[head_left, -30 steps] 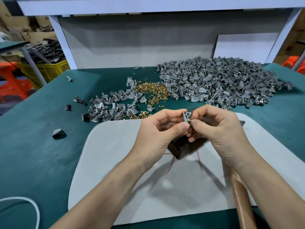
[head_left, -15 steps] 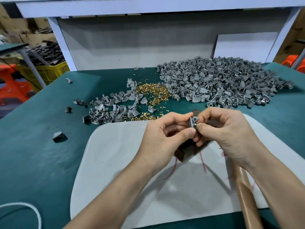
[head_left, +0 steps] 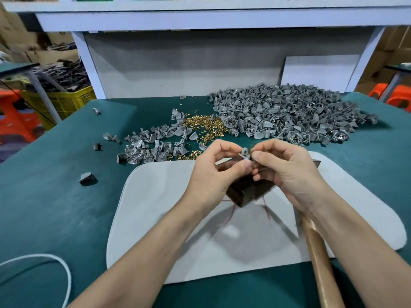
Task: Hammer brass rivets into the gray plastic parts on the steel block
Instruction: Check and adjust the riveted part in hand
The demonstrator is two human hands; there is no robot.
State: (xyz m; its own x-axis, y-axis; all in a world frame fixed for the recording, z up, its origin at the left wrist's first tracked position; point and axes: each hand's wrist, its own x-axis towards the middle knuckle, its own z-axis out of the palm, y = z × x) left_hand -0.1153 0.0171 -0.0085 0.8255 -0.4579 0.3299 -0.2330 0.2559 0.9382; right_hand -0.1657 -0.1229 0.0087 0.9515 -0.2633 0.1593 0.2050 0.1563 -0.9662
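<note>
I hold one small gray plastic part [head_left: 244, 152] between my two hands, a little above the centre of the frame. My left hand [head_left: 213, 172] pinches it with thumb and forefinger from the left side. My right hand [head_left: 287, 172] pinches it at its right edge with curled fingers. If a rivet is also between my right fingertips, it is too small to tell.

The steel block [head_left: 246, 190] sits directly below my hands, dark and partly covered by them, on a light gray mat [head_left: 155, 207]. The mat lies on the green table [head_left: 44, 207]. A wooden hammer handle [head_left: 320, 258] runs from under my right forearm to the lower right edge; its head is hidden.

Above my hands, the loose brass rivets [head_left: 204, 126] make a small pile. A big heap of gray parts [head_left: 287, 114] is to the right of this pile, and a smaller group of gray parts [head_left: 153, 145] is to its lower left. A white cable [head_left: 64, 274] curves in the lower left corner.
</note>
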